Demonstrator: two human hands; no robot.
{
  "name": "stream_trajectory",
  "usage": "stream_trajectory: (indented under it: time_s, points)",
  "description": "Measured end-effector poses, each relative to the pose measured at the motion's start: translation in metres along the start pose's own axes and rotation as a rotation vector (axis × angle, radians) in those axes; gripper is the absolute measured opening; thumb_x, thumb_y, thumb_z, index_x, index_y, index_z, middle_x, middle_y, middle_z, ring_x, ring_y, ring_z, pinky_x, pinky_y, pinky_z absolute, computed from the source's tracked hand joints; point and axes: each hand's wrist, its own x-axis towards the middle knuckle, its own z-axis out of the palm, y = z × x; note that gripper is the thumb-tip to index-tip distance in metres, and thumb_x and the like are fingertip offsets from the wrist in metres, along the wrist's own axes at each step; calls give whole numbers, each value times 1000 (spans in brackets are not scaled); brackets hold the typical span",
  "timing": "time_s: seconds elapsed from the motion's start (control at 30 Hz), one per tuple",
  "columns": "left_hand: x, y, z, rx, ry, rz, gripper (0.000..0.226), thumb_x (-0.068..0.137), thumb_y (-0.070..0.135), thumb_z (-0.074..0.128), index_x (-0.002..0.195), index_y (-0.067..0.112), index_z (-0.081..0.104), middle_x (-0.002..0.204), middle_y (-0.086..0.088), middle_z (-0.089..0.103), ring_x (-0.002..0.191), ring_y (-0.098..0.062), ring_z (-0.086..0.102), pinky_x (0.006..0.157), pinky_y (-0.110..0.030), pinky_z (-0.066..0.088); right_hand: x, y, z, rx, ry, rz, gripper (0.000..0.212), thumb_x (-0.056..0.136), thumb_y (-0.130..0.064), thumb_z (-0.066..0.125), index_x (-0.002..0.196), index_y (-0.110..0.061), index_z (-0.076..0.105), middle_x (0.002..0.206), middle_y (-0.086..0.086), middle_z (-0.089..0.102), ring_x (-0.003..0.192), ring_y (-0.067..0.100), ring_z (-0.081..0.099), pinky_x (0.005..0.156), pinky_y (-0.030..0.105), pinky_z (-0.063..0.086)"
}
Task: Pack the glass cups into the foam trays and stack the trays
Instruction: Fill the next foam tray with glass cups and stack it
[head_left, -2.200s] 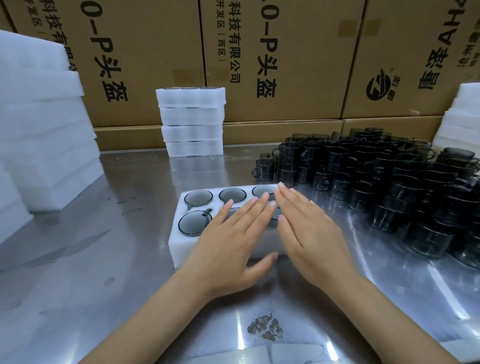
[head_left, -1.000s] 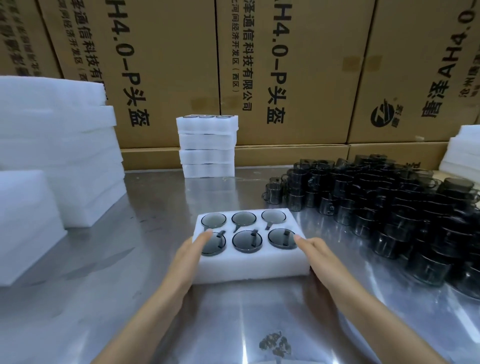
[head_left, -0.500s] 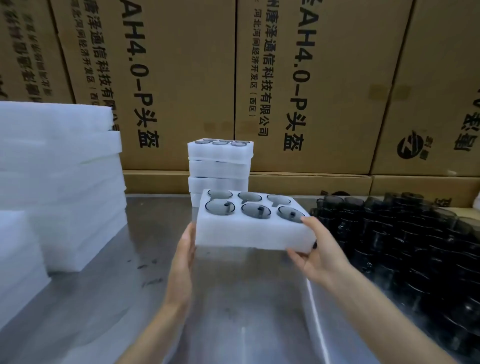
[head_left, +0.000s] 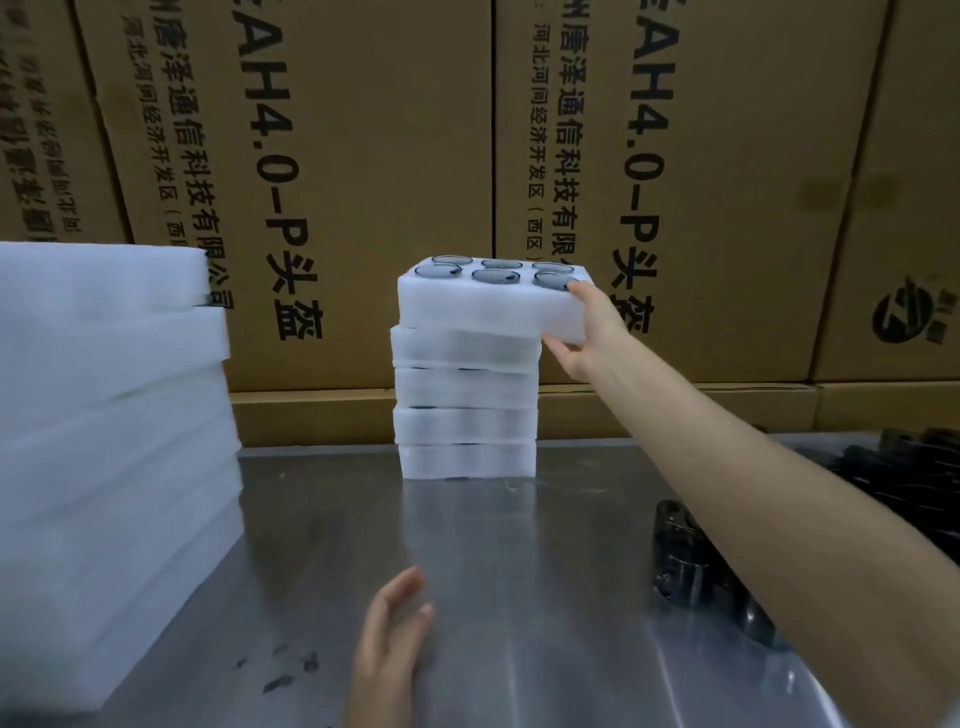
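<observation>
At the centre of the frame, the right hand (head_left: 584, 332) gripped the right end of a white foam tray with six round pockets (head_left: 478, 306), its thumb on the top edge and its fingers curled beneath the bottom. Dark smoky glass cups (head_left: 496, 276) sat in all six pockets, their rims showing at the tray's top face. The tray rested on top of a stack of four more white foam trays (head_left: 465, 410), overhanging it to the right and sitting slightly askew. That stack stood at the far side of the shiny steel bench (head_left: 519, 571), just in front of a wall of brown cardboard boxes printed with black lettering (head_left: 363, 156).

The left hand (head_left: 392, 639) hovered low at the bottom centre of the frame, fingers straight and relaxed, holding nothing. I could not tell whether it touched the bench.

A tall pile of plain white foam slabs (head_left: 109, 441) filled the left of the frame. At the lower right, partly hidden behind the right forearm, loose dark glass cups (head_left: 680, 556) stood on the bench.
</observation>
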Motion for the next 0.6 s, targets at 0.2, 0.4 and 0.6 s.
stream_trajectory:
  time_s: [0.2,0.4,0.6]
  points:
    - [13,0,-8,-38,-44,-76,32,92,-14,36,94,10,58,99,-3,61,79,-11,59,56,-4,42,48,2,49,-122,10,-65,51,85,-22,67,127,-16,39,107,7,37,101,27,42,84,38,53]
    - [13,3,-8,-26,-117,-86,38,89,-21,34,84,8,59,93,-3,62,59,4,65,63,-9,44,85,26,61,-400,81,-127,60,90,-37,59,138,-12,33,119,6,47,106,25,51,85,34,52]
    - [10,3,-2,-57,-87,-90,24,62,12,57,84,12,67,76,6,72,90,-16,61,88,-33,40,97,35,46,-1067,165,-378,67,84,-47,61,136,-11,39,133,4,47,118,25,41,76,33,38]
